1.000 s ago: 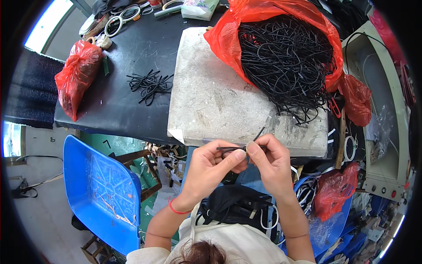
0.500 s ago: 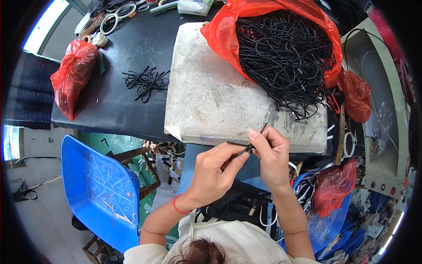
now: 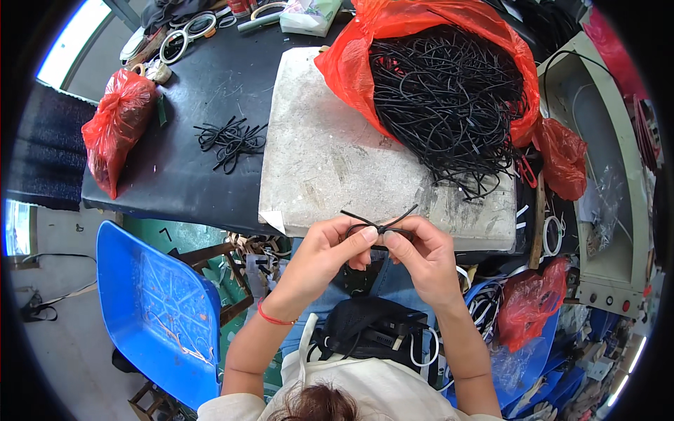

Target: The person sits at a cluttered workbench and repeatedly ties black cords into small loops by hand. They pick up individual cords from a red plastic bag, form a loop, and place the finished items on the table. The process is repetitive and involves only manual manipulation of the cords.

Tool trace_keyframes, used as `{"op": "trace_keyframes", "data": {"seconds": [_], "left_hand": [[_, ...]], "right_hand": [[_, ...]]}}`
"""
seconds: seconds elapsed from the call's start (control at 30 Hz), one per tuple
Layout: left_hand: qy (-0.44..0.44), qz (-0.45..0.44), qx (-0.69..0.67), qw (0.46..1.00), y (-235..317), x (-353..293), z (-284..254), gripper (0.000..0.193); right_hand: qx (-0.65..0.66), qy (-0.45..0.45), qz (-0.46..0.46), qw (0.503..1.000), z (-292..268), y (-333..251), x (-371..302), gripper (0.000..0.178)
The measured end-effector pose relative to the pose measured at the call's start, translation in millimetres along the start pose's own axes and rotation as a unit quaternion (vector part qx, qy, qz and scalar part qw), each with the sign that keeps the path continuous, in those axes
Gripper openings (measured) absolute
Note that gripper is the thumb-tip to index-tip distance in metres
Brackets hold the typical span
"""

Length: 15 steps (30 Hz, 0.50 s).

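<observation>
My left hand (image 3: 324, 254) and my right hand (image 3: 430, 261) meet just over the near edge of a pale slab (image 3: 330, 161). Between them they pinch a thin black cord (image 3: 381, 229), looped like a bow with a knot in the middle. Its two loose ends stick up and outward. Part of the loops is hidden behind my fingers. Beyond my right hand, a heap of black cords (image 3: 449, 105) spills from an open red plastic bag (image 3: 347, 67) onto the slab. A small pile of black cord bows (image 3: 232, 142) lies to the slab's left.
A tied red bag (image 3: 116, 133) rests at the left of the black tabletop (image 3: 203, 189). Tape rolls (image 3: 174, 46) are at the back. Below the table, a blue plastic tub (image 3: 158, 295) is on the left. A grey metal casing (image 3: 618, 231) stands on the right.
My hands have drawn level, the left wrist turning and the right shifting slightly left. The cord's knot now shows between my thumbs, with both ends spread apart.
</observation>
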<state>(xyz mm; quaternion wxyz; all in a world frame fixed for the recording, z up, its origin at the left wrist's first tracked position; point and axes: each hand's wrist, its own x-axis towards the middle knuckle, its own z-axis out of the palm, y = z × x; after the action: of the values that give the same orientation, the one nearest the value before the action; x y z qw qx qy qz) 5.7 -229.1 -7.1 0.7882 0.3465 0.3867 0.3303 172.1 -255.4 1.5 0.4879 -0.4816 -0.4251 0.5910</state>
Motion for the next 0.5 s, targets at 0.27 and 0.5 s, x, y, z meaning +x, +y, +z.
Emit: {"op": "trace_keyframes", "data": {"seconds": [0.27,0.5], "left_hand": [[0.171,0.184,0.257,0.933,6.2,4.7,9.6,0.015],[0.428,0.352,0.565,0.611,25.9,20.0,-17.1,0.016]], "right_hand": [[-0.025,0.035,0.048,0.998,-2.5,-1.0,8.1,0.016],[-0.450,0.218,-0.318,0.805,-25.7,-13.7,62.8,0.014]]}}
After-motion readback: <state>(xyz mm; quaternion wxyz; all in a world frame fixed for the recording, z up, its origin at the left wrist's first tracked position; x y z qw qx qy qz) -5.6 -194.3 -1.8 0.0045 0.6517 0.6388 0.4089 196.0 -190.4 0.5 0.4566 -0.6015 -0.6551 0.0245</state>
